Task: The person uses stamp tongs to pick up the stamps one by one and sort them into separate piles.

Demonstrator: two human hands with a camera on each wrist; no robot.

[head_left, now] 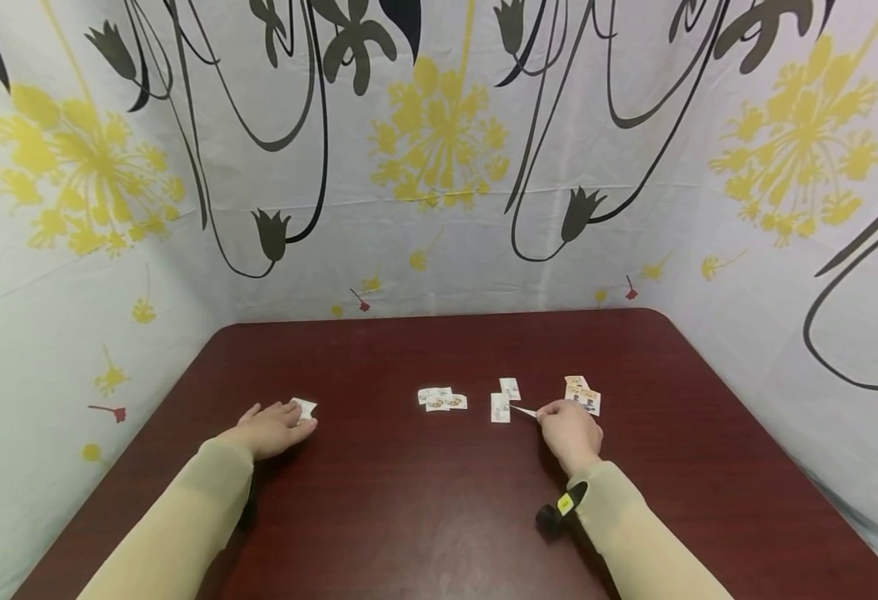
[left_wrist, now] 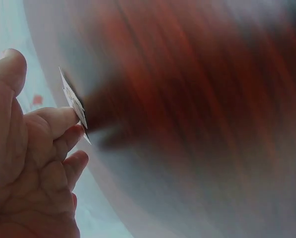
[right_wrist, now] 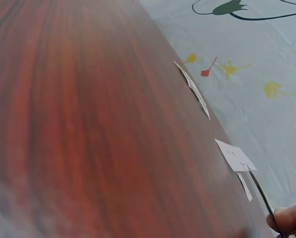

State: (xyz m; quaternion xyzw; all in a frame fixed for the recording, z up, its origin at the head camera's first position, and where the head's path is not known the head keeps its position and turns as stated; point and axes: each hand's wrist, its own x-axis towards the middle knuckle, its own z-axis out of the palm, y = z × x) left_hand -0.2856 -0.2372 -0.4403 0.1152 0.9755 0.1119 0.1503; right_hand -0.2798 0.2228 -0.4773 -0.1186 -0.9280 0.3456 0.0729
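My right hand (head_left: 572,433) pinches slim pointed tweezers (right_wrist: 263,194) near the right side of the table. Their tips meet the edge of a small white printed card (head_left: 501,408), also seen in the right wrist view; whether it is lifted is hard to tell. Just behind it lies another card (head_left: 510,388). At the left, my left hand (head_left: 270,429) has its fingers extended, and the fingertips touch small white cards (head_left: 306,408). The left wrist view shows those cards (left_wrist: 74,101) edge-on under the fingertips, with the thumb held apart.
Several overlapping printed cards (head_left: 442,399) lie mid-table, and another cluster of cards (head_left: 587,401) sits beyond my right hand. The dark red-brown table (head_left: 409,500) has patterned cloth (head_left: 439,267) hanging around its back and sides. A black wrist device (head_left: 559,512) is on my right sleeve.
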